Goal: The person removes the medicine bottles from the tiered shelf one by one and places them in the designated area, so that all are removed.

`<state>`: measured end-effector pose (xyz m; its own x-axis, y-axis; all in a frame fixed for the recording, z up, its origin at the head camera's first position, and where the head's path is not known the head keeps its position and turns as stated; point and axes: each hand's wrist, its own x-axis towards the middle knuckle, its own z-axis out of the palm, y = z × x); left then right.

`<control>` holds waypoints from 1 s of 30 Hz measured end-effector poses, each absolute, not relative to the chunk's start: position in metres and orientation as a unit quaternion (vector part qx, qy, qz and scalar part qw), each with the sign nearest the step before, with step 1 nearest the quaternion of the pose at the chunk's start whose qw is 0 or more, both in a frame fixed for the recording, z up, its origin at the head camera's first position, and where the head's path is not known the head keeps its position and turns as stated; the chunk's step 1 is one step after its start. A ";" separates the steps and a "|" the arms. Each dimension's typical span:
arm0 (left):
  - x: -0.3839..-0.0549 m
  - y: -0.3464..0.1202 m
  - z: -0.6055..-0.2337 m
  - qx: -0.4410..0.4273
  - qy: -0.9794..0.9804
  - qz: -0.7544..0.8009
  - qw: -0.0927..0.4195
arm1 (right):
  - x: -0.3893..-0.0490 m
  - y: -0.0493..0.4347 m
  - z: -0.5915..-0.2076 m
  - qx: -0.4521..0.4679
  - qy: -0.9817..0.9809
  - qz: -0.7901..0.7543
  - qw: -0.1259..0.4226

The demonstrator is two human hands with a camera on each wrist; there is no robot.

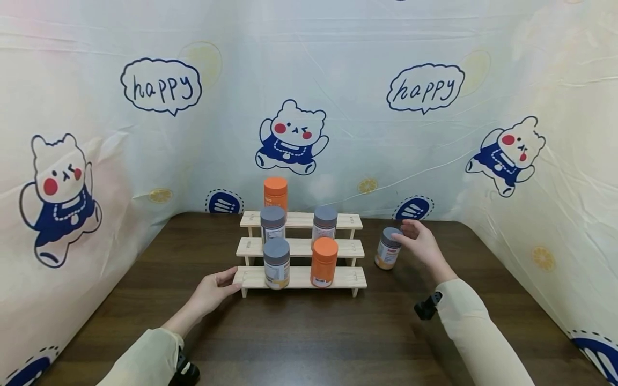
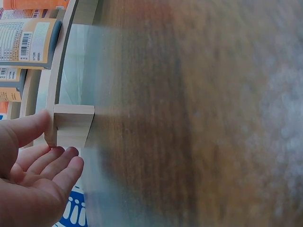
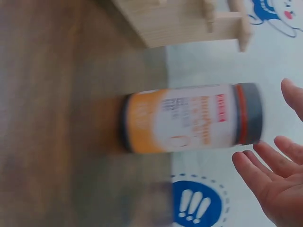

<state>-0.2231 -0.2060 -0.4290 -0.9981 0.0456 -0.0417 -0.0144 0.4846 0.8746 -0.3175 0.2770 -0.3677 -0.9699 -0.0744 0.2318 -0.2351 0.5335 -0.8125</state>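
A three-tier wooden display rack [image 1: 301,276] stands mid-table, carrying several bottles. On its lowest tier are a grey-lidded bottle [image 1: 277,264] and an orange bottle [image 1: 324,262]. My left hand [image 1: 212,292] pinches the left end of that tier; in the left wrist view, the thumb lies on the board's top face and the fingers curl by its end. Right of the rack, a grey-lidded bottle [image 1: 388,249] with an orange-and-white label stands on the table. Beside its lid is my right hand [image 1: 422,244], thumb and fingers spread apart, as the right wrist view [image 3: 284,184] also shows.
Higher on the rack sit two more grey-lidded bottles, one left [image 1: 273,222] and one right [image 1: 325,222], and an orange bottle [image 1: 276,193] at the back left. A printed cloth [image 1: 347,134] hangs behind and along both sides of the dark wooden table [image 1: 309,338].
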 end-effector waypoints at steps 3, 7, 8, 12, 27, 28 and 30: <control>-0.223 -0.206 -0.429 0.006 0.861 0.508 0.031 | -0.321 0.275 -0.352 0.098 -0.870 0.474 0.092; -0.224 -0.207 -0.430 0.009 0.861 0.508 0.029 | -0.324 0.267 -0.328 0.109 -0.870 0.469 0.108; -0.224 -0.207 -0.430 0.007 0.861 0.507 0.028 | -0.325 0.264 -0.321 0.113 -0.868 0.470 0.111; -0.224 -0.206 -0.431 0.008 0.864 0.503 0.026 | -0.324 0.250 -0.296 0.132 -0.865 0.466 0.127; -0.224 -0.206 -0.430 0.012 0.863 0.505 0.022 | -0.329 0.173 -0.241 0.193 -0.868 0.439 0.126; -0.224 -0.206 -0.430 0.013 0.863 0.505 0.021 | -0.329 0.168 -0.239 0.194 -0.868 0.440 0.123; -0.224 -0.206 -0.429 0.014 0.862 0.507 0.020 | -0.329 0.157 -0.236 0.200 -0.867 0.441 0.119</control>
